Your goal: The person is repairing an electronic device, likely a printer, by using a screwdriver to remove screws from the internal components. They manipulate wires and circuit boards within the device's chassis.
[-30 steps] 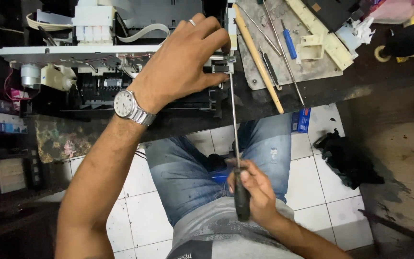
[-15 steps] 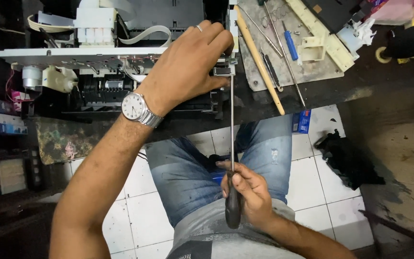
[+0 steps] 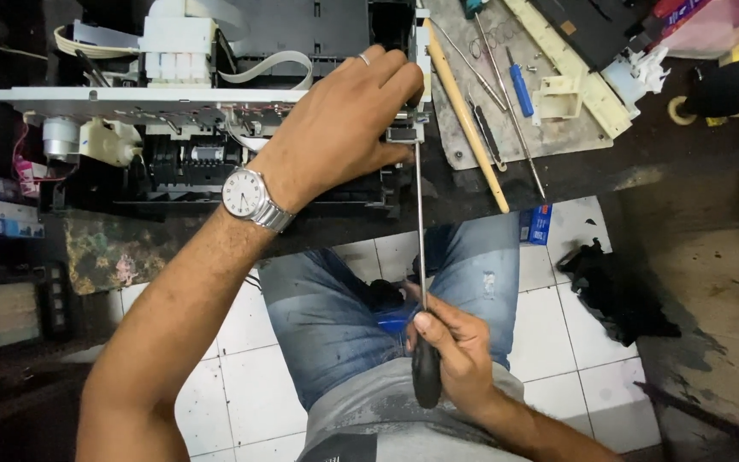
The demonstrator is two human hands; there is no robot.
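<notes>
A seated person works on an opened printer chassis (image 3: 215,137) lying on a dark worktop (image 3: 643,171), seen from above. The left hand (image 3: 344,120), a silver wristwatch (image 3: 245,195) on its wrist and a ring on one finger, lies over the right end of the chassis, its grip closed on the frame with the fingertips pressed against a small metal bracket (image 3: 405,134). The right hand (image 3: 455,359), near the lap, has its grip wrapped fully around the black handle of a long screwdriver (image 3: 422,282); the thin shaft runs away from the body to the far side, its tip meeting the bracket just beside the left fingertips. To the right of the chassis, on a grey mat (image 3: 515,120), lie a wooden stick (image 3: 465,120), slim metal tools and a small blue screwdriver (image 3: 520,88). White ribbon cables (image 3: 267,67) loop over the top of the chassis. Below the worktop edge show blue jeans (image 3: 327,316) and white floor tiles (image 3: 241,376).
</notes>
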